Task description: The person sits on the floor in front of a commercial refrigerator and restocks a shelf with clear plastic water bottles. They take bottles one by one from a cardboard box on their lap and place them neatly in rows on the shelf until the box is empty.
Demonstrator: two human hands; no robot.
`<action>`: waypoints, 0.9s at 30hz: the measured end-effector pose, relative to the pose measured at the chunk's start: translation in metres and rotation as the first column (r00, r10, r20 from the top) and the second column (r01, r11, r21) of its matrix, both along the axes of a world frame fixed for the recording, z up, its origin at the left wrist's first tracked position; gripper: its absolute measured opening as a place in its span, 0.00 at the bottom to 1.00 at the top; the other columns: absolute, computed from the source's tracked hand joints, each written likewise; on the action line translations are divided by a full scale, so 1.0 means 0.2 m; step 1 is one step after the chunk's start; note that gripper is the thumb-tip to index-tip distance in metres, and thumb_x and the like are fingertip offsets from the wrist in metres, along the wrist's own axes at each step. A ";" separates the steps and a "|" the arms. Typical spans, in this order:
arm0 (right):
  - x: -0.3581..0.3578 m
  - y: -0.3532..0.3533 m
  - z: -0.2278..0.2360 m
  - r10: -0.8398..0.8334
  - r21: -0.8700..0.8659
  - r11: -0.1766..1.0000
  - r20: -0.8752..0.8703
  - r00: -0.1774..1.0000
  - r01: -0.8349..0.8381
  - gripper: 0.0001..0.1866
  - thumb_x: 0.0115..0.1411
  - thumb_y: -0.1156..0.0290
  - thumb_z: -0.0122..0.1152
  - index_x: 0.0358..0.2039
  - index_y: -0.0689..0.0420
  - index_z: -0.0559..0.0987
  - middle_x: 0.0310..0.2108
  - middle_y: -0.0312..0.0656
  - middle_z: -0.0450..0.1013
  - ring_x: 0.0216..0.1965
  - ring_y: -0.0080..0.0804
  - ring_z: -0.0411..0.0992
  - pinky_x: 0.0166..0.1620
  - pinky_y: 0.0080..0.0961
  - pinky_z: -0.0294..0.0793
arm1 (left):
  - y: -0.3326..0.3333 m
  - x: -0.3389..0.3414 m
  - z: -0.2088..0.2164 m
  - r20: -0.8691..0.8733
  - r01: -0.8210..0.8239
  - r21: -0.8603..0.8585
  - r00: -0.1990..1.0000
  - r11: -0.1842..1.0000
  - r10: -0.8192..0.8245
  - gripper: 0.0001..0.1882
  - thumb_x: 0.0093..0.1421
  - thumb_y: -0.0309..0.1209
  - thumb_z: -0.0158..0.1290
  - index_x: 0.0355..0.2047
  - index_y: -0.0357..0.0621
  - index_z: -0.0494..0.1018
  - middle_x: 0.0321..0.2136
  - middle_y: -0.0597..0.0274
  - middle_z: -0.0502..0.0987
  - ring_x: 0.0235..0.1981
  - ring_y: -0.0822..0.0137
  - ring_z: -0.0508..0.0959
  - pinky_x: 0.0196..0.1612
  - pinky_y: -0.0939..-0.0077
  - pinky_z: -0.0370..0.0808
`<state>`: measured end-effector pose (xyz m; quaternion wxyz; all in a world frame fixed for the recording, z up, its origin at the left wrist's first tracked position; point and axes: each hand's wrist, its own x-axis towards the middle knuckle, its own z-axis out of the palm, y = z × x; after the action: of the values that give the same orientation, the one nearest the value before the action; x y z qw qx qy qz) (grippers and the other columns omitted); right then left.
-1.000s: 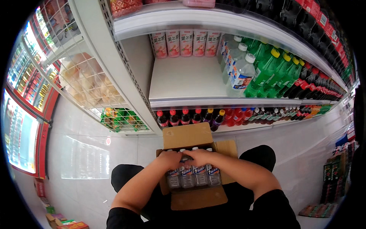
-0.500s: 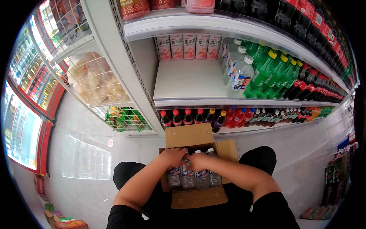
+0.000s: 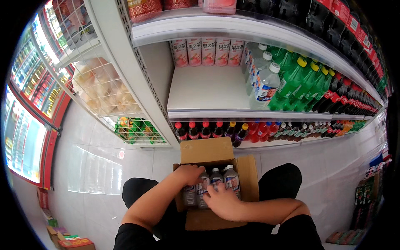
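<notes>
Both hands reach into one open cardboard box (image 3: 216, 156) holding four visible bottles (image 3: 231, 180), left hand (image 3: 191, 174) and right hand (image 3: 223, 202) each curled over bottle tops, grip unclear.

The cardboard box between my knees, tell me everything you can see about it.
The cardboard box is plain brown, open at the top, its flaps folded outward. It sits on the white tiled floor below the drink shelves. Clear bottles with white caps stand upright inside. The left hand and right hand reach in among the bottles.
</notes>
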<state>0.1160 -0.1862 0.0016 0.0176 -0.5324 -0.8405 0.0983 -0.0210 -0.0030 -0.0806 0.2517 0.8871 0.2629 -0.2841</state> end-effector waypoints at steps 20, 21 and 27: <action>0.22 0.18 -0.02 0.037 -0.541 0.834 -0.137 0.990 -0.106 0.12 0.59 0.72 0.65 0.41 0.65 0.76 0.39 0.58 0.76 0.43 0.57 0.79 0.43 0.46 0.80 | 0.00 0.02 0.02 0.013 0.030 -0.008 0.999 1.000 -0.030 0.37 0.64 0.53 0.56 0.69 0.54 0.63 0.55 0.44 0.76 0.56 0.43 0.77 0.56 0.49 0.76; 0.24 0.20 -0.01 -0.031 -0.487 0.872 -0.155 0.987 -0.049 0.13 0.59 0.71 0.66 0.41 0.65 0.76 0.39 0.57 0.76 0.43 0.57 0.78 0.44 0.47 0.79 | 0.00 0.01 0.03 0.009 0.023 -0.006 1.000 1.000 -0.023 0.38 0.64 0.53 0.56 0.69 0.54 0.62 0.55 0.44 0.76 0.56 0.43 0.77 0.56 0.50 0.76; 0.21 0.22 0.00 -0.233 -0.355 0.924 -0.229 0.945 0.142 0.17 0.58 0.64 0.70 0.39 0.61 0.75 0.39 0.54 0.73 0.44 0.57 0.76 0.46 0.49 0.77 | -0.01 -0.02 -0.01 0.075 0.001 0.050 0.997 0.999 -0.004 0.33 0.61 0.56 0.58 0.60 0.52 0.69 0.53 0.48 0.78 0.55 0.47 0.78 0.54 0.49 0.76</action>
<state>0.1574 -0.1417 0.0007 0.0497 -0.5880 -0.7462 0.3080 -0.0241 -0.0057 -0.0828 0.2387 0.9034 0.2591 -0.2443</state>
